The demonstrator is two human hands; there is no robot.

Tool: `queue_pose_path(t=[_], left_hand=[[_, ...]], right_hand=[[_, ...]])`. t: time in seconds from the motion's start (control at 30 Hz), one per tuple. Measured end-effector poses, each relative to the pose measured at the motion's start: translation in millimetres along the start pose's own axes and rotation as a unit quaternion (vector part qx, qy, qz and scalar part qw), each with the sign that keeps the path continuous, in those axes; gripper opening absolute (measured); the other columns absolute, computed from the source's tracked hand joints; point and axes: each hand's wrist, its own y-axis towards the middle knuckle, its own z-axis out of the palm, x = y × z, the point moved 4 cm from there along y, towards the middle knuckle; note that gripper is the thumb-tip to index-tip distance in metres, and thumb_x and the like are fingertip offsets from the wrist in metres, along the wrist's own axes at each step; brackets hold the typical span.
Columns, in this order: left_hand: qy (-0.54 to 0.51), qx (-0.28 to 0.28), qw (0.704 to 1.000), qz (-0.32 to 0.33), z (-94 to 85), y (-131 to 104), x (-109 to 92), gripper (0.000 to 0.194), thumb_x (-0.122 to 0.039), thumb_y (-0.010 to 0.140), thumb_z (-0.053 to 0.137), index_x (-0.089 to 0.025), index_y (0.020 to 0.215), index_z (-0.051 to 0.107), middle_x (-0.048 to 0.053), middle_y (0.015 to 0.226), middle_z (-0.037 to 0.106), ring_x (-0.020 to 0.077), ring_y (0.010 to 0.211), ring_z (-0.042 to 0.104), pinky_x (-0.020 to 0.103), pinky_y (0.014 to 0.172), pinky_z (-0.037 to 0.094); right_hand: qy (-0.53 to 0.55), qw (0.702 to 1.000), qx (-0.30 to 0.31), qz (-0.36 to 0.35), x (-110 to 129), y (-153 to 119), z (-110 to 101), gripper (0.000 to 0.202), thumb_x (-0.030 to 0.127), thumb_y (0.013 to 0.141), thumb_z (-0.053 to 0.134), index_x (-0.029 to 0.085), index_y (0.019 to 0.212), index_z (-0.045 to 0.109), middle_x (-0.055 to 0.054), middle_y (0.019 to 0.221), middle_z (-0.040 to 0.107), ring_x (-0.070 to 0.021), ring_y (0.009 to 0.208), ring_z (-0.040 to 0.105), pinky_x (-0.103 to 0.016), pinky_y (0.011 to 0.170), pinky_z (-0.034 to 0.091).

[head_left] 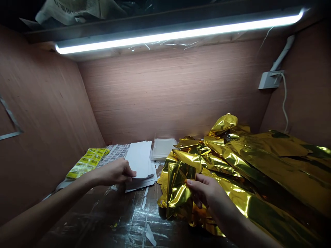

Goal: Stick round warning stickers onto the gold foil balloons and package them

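Observation:
My left hand [120, 172] is closed on the near corner of a white card [139, 158], thumb on top and fingers beneath. More white cards [142, 184] lie in a loose stack under it. My right hand [207, 191] pinches a folded piece of gold foil [181, 187] between thumb and fingers; it looks like a flat foil balloon, though its full shape is hidden in the folds. Behind and to the right of that hand spreads a heap of shiny gold foil pieces [248, 155].
Yellow label sheets [86, 162] and white printed label sheets [115, 154] lie at the left. A pile of clear plastic bags [164, 148] sits behind the cards. A socket box [270, 80] with a cable hangs on the right wall, and a lit tube lamp [181, 35] runs overhead.

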Motion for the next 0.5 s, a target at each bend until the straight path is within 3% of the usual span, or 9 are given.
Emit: queue_pose_path(t=[0.1, 0.37, 0.5], left_hand=[[0.029, -0.030, 0.999, -0.004, 2.2, -3, -6, 0.022, -0.029, 0.090, 0.066, -0.016, 0.080, 0.081, 0.007, 0.071, 0.078, 0.0102, 0.054, 0.047, 0.024, 0.058, 0.032], [0.082, -0.179, 0.978, -0.063, 10.8, -12, -11, 0.028, -0.024, 0.093, 0.056, -0.020, 0.097, 0.084, 0.006, 0.082, 0.080, 0.0194, 0.073, 0.070, 0.026, 0.069, 0.040], [0.073, -0.187, 0.978, -0.062, 18.8, -14, -9, 0.028, -0.026, 0.093, 0.056, -0.022, 0.092, 0.084, 0.005, 0.082, 0.080, 0.0204, 0.072, 0.070, 0.027, 0.071, 0.042]], right_hand=[[0.001, 1.000, -0.004, -0.004, 0, 1, -1, 0.035, 0.043, 0.081, 0.076, 0.020, 0.065, 0.055, 0.005, 0.053, 0.051, -0.0092, 0.046, 0.044, -0.026, 0.047, 0.028], [0.001, 1.000, 0.000, -0.012, 4, 0, 0, 0.033, 0.041, 0.082, 0.074, 0.020, 0.064, 0.055, 0.004, 0.052, 0.050, -0.0099, 0.047, 0.043, -0.027, 0.049, 0.028], [0.000, 1.000, 0.009, -0.019, 7, -1, 2, 0.031, 0.042, 0.084, 0.071, 0.020, 0.068, 0.056, 0.005, 0.054, 0.050, -0.0097, 0.047, 0.044, -0.027, 0.050, 0.030]])
